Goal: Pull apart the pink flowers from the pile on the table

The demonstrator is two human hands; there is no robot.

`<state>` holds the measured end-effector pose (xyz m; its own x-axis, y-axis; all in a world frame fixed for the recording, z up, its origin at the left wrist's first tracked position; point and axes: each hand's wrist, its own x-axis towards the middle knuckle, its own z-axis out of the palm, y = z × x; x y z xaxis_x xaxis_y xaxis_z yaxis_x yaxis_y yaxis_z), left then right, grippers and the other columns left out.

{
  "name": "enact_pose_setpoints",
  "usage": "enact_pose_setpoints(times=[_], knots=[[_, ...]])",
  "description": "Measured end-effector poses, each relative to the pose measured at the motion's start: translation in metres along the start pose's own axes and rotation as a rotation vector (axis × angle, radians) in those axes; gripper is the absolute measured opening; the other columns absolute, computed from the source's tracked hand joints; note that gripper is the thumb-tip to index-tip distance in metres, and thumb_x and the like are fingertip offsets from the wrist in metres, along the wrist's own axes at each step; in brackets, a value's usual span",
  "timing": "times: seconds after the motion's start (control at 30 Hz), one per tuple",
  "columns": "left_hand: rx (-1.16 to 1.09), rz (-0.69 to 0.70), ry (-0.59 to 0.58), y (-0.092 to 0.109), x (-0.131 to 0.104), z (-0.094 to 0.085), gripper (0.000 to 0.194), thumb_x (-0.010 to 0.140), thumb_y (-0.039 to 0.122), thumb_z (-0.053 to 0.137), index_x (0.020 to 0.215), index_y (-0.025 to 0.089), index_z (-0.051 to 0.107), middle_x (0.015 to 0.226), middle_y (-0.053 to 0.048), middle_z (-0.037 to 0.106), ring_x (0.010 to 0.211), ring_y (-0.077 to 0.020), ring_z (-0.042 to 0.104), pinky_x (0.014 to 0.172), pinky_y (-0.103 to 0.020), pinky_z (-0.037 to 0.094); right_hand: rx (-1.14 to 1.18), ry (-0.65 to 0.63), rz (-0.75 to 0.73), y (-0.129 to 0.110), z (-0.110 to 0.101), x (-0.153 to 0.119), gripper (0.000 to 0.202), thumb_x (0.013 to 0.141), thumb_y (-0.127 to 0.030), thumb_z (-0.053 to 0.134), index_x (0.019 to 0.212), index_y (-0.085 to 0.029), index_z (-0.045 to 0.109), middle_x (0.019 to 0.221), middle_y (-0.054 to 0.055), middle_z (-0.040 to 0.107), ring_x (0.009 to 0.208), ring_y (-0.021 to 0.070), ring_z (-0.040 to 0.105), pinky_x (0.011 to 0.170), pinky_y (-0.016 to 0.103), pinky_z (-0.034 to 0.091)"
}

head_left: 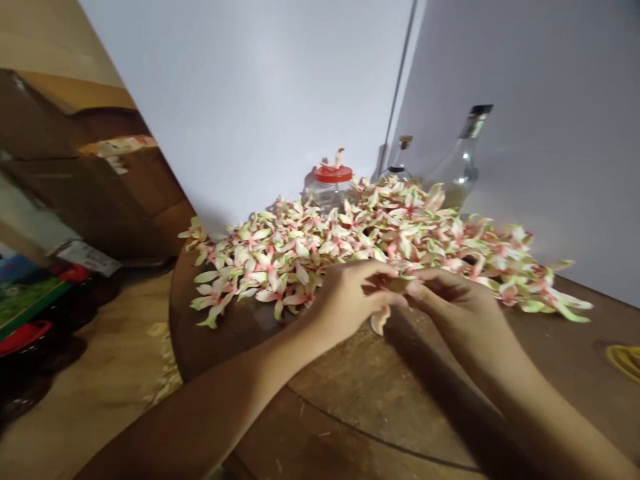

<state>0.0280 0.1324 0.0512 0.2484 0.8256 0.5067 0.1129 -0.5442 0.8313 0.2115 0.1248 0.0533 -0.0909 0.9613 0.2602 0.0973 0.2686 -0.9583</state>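
Over the near part of the brown table [350, 380], I can see the left hand [353, 290] and right hand [465, 310] meeting, fingertips pinching a pale flower [381, 321] between them, its petal drooping below. Just beyond spreads a heap of pink-and-green blossoms [270, 260], with a red-lidded jar [333, 193] and two clear bottles [466, 167] rising behind, near the pale wall [250, 87].

The flowers [330, 237] are cream, green-tipped and pink-centred, the jar lid [333, 175] red
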Motion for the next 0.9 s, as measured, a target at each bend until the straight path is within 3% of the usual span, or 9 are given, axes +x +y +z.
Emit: enact_pose_setpoints(times=[0.23, 0.43, 0.63, 0.77, 0.9], knots=[[-0.160, -0.040, -0.041, -0.002, -0.005, 0.006, 0.020, 0.082, 0.023, 0.078, 0.099, 0.015, 0.076, 0.091, -0.005, 0.077, 0.080, -0.0148, 0.071, 0.072, -0.022, 0.055, -0.409, -0.188, -0.092, -0.020, -0.025, 0.009, 0.031, 0.072, -0.058, 0.077, 0.067, -0.027, 0.077, 0.067, 0.010, 0.073, 0.059, 0.0226, 0.069, 0.059, 0.031, 0.056], [-0.194, -0.031, -0.060, -0.007, -0.007, 0.008, 0.018, 0.085, 0.025, 0.075, 0.101, 0.015, 0.074, 0.094, -0.005, 0.076, 0.083, -0.0145, 0.070, 0.072, -0.022, 0.054, -0.519, -0.149, -0.085, -0.007, -0.039, 0.009, 0.027, 0.075, -0.058, 0.073, 0.077, -0.031, 0.079, 0.081, 0.011, 0.076, 0.070, 0.0242, 0.071, 0.064, 0.032, 0.058], [0.129, 0.142, -0.067, 0.000, -0.004, 0.003, 0.007, 0.090, 0.018, 0.063, 0.093, 0.013, 0.067, 0.084, -0.003, 0.070, 0.071, -0.0104, 0.061, 0.066, -0.021, 0.048, -0.507, -0.030, 0.071, -0.015, -0.025, 0.007, 0.034, 0.059, -0.060, 0.078, 0.072, -0.028, 0.078, 0.078, 0.009, 0.076, 0.070, 0.0288, 0.073, 0.064, 0.036, 0.059], [0.364, 0.322, -0.071, -0.002, -0.003, 0.003, 0.015, 0.092, 0.015, 0.051, 0.080, 0.013, 0.061, 0.082, -0.005, 0.065, 0.079, -0.0140, 0.058, 0.076, -0.026, 0.048, -0.411, 0.020, 0.177, -0.027, -0.010, 0.005, 0.038, 0.047, -0.055, 0.084, 0.072, -0.026, 0.079, 0.075, 0.009, 0.076, 0.068, 0.0294, 0.073, 0.067, 0.037, 0.061], [0.240, 0.239, -0.045, -0.002, -0.004, 0.002, 0.014, 0.086, 0.013, 0.056, 0.073, 0.017, 0.054, 0.076, -0.002, 0.063, 0.072, -0.0119, 0.056, 0.068, -0.025, 0.046, -0.320, 0.021, 0.144, -0.024, -0.008, 0.003, 0.043, 0.052, -0.048, 0.086, 0.086, -0.024, 0.078, 0.074, 0.008, 0.076, 0.065, 0.0257, 0.072, 0.063, 0.033, 0.060]])
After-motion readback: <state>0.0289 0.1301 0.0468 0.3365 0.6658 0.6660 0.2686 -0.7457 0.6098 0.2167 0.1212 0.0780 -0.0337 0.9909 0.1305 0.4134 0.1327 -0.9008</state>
